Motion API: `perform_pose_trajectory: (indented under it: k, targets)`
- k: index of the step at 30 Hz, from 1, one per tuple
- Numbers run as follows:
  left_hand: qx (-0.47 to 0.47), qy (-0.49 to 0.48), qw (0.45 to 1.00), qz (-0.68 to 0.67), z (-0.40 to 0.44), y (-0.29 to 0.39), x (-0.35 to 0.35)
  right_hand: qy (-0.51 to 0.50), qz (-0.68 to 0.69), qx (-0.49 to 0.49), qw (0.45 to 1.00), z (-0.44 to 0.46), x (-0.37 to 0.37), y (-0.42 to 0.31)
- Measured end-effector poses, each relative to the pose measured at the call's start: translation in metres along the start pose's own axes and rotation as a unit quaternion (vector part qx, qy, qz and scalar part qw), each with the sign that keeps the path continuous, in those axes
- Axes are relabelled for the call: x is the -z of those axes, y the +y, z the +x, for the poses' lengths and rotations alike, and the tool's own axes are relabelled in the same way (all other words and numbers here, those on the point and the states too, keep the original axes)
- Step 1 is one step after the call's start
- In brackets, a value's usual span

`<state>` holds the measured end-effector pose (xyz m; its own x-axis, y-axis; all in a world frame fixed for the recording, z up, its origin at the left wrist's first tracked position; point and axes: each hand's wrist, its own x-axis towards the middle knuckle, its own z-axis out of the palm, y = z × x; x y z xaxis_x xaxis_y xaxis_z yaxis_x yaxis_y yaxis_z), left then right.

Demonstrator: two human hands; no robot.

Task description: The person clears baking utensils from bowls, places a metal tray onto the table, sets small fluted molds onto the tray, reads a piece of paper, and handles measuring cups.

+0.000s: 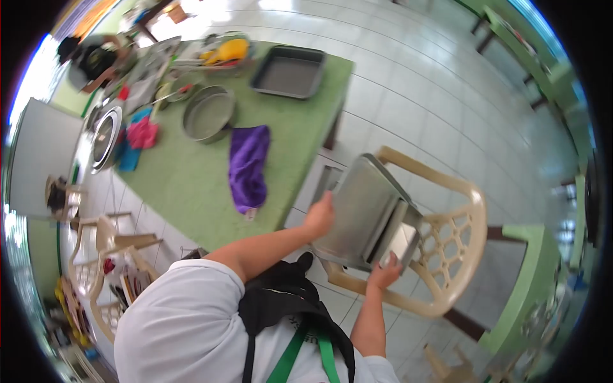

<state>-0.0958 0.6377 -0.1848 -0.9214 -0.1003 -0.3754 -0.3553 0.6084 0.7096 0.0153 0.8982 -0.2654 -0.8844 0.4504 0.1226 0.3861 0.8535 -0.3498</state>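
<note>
Green-topped table [191, 185] fills the left half of the view. At its far left edge sit shiny round metal bowls [105, 142]; just right, a flat blue cloth [129, 158] with a crumpled pink cloth [143, 133] against it. Next, a round grey metal pan [209, 115], then a limp purple cloth [249, 166] lying near the table's edge, and a dark grey rectangular baking pan [290, 71] beyond it.

Off the table's right side, the left hand [320, 217] is curled at the left edge of a large silver rectangular metal tray [354, 214]; blurred here, so cannot tell whether it grips or only steadies. A smaller shiny rectangular metal pan [402, 242] lies on the tray's right part. Right hand [385, 274] is closed on that pan's near end, thumb up over the rim.

Both pieces lie tilted between the hands, over a beige plastic armchair [472, 249]; seat contact hidden. Step in hand, by my reading: handling the stacked metalware at the chair. Next move calls for level, matched support, lest the smaller pan slide.
</note>
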Motion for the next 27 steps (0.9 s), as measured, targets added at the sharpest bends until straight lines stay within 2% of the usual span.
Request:
perform_pose_trajectory:
  k: [3,5,7,9,12,15,20,23,27]
  targets:
    - [-0.048,0.026,0.998,-0.033,-0.023,0.032,0.022,0.006,0.031,-0.009,0.999,-0.004,-0.015,0.030]
    - [-0.068,0.035,0.996,-0.052,-0.039,0.058,0.038,-0.034,0.019,0.004,0.999,-0.006,-0.008,0.027]
    - [-0.097,-0.016,0.995,0.014,-0.046,0.077,0.050,-0.021,0.014,0.040,0.999,-0.008,-0.011,0.026]
    - [-0.153,0.007,0.988,0.015,-0.059,0.091,0.062,-0.056,0.004,0.032,0.998,-0.009,-0.015,0.021]
    - [-0.173,0.018,0.985,0.011,-0.070,0.104,0.090,-0.064,0.000,0.034,0.997,-0.013,-0.011,0.005]
    - [-0.186,0.032,0.982,-0.002,-0.090,0.121,0.125,-0.111,-0.026,-0.009,0.993,-0.015,-0.017,-0.007]
    - [-0.218,0.060,0.972,0.063,-0.100,0.120,0.159,-0.238,-0.022,0.013,0.971,-0.014,-0.048,0.010]
    - [-0.223,0.105,0.969,0.024,-0.085,0.101,0.158,-0.270,-0.021,0.029,0.962,-0.014,-0.053,0.014]
    - [-0.203,0.115,0.972,0.012,-0.070,0.081,0.148,-0.273,0.015,0.017,0.962,-0.011,-0.055,0.004]
